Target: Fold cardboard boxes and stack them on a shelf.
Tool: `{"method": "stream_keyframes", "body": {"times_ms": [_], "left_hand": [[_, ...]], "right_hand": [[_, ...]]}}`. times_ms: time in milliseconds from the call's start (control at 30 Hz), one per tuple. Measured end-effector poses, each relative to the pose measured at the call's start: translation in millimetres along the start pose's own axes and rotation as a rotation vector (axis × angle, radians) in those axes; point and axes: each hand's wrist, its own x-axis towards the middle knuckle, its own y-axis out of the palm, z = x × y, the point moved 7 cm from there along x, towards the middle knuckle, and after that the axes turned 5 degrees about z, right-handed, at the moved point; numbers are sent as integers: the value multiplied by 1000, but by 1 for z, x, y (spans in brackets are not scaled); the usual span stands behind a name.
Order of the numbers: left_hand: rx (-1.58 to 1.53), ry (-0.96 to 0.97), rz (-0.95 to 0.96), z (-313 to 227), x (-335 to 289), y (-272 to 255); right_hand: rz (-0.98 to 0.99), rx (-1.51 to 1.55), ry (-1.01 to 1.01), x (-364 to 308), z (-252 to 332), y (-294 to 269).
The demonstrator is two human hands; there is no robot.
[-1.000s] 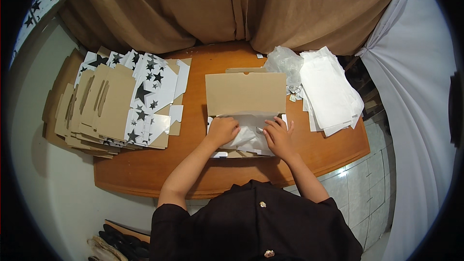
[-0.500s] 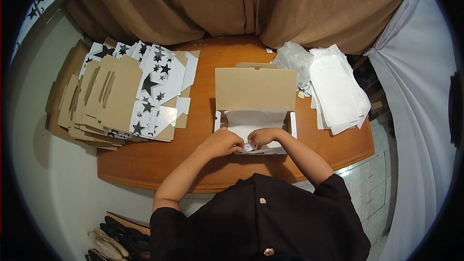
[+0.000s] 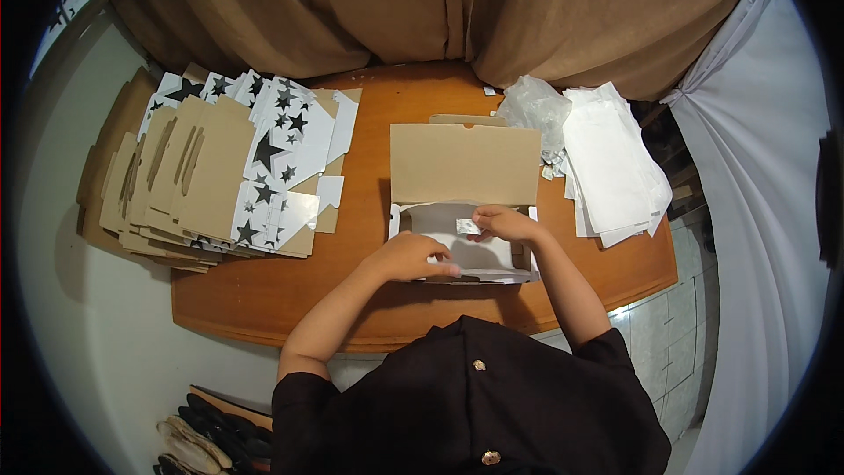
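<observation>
Lid raised, a cardboard box (image 3: 465, 163) with a brown inside stands in the middle of the table. White paper (image 3: 440, 223) lines it. Over the box, my right hand (image 3: 505, 224) pinches a small white sachet (image 3: 466, 226) between thumb and fingertips. My left hand (image 3: 411, 257) rests at the box's near left edge. Its thumb and fingers are apart with nothing visible between them, though the lower fingers are partly hidden.
Flat cardboard pieces, some with black stars (image 3: 268, 151), are stacked at the left of the table (image 3: 281, 299). On the right lie a stack of white paper sheets (image 3: 615, 158) and a clear plastic bag (image 3: 534, 114), with small sachets (image 3: 552, 167) beside it.
My right hand has moved away from the box's near edge, up and to the right, carrying the sachet. The left hand's fingers have spread. The lining paper now sits lower inside.
</observation>
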Motion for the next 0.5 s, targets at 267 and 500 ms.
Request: {"method": "stream_keyframes", "body": {"times_ms": [267, 500], "left_hand": [[33, 32, 10, 28, 34, 14], [253, -63, -146, 37, 54, 10]], "right_hand": [[-177, -266, -186, -69, 53, -4], [-390, -465, -173, -76, 52, -1]]}}
